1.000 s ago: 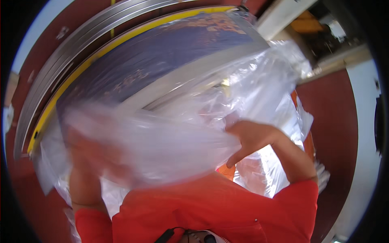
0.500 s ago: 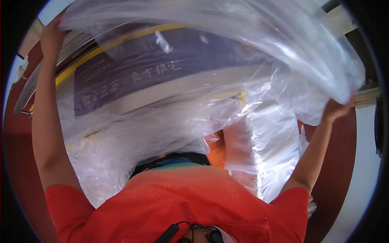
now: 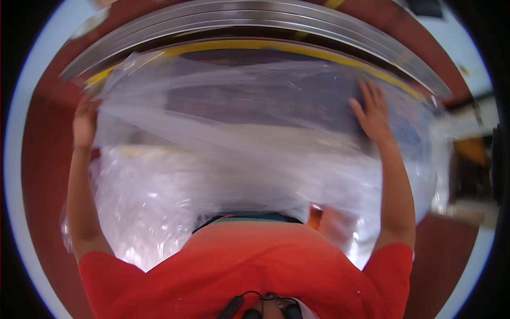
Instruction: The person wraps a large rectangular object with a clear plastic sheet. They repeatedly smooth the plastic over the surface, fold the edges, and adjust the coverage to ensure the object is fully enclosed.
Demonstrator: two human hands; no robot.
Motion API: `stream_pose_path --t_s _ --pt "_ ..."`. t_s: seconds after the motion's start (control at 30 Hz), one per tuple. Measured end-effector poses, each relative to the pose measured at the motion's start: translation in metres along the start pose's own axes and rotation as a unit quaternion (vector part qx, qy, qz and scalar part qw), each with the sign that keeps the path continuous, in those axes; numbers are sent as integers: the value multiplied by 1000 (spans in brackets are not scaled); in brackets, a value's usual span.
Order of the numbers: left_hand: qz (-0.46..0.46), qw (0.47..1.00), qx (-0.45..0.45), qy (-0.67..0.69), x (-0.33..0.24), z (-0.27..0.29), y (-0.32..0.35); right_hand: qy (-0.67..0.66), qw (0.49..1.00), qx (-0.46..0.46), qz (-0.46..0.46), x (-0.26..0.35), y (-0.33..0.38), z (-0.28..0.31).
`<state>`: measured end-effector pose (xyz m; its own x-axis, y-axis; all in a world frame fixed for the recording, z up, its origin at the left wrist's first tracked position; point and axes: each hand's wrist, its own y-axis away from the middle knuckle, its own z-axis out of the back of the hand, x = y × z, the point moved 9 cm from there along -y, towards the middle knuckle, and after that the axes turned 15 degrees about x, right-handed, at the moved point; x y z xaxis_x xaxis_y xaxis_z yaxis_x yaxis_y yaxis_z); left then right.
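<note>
Reddish-brown surfaces [image 3: 48, 133] are showing at both sides, and a ribbed silver metal rail [image 3: 255, 15] is running across the far side, bowing through the wide lens. Nearer to you, a yellow strip [image 3: 239, 44] is edging a dark blue-grey panel [image 3: 255, 101]. Your clear plastic sheet [image 3: 207, 138] is lying over that panel and spreading toward your body, its near part bunching in shiny, whitish wrinkles. Your left hand [image 3: 85, 122] is pinching the sheet at its far left edge, with long creases fanning out from the fingertips toward the middle. Your right hand [image 3: 373, 112] is gripping nothing: its fingers are spreading apart, the thumb pointing off to the left, and the palm is facing down over the sheet near the panel's right part. Blur is hiding how firmly that palm is pressing. Both your forearms are reaching forward from the short sleeves of your red shirt [image 3: 260, 266]. Between the sheet and your right side, a small orange patch [image 3: 314, 217] is showing.
</note>
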<state>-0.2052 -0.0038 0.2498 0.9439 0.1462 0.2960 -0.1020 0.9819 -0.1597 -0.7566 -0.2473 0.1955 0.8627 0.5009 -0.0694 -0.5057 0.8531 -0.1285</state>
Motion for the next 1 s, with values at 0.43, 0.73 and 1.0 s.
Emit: stream_pose_path --t_s 0.43,0.73,1.0 --pt "107 981 135 90 -78 -84 -14 10 990 141 -29 -48 45 -34" --pt "81 980 115 144 -132 -68 -30 63 982 106 -146 -133 13 -63" --pt "254 948 135 140 -9 -115 -7 32 987 103 -115 -129 3 -71"
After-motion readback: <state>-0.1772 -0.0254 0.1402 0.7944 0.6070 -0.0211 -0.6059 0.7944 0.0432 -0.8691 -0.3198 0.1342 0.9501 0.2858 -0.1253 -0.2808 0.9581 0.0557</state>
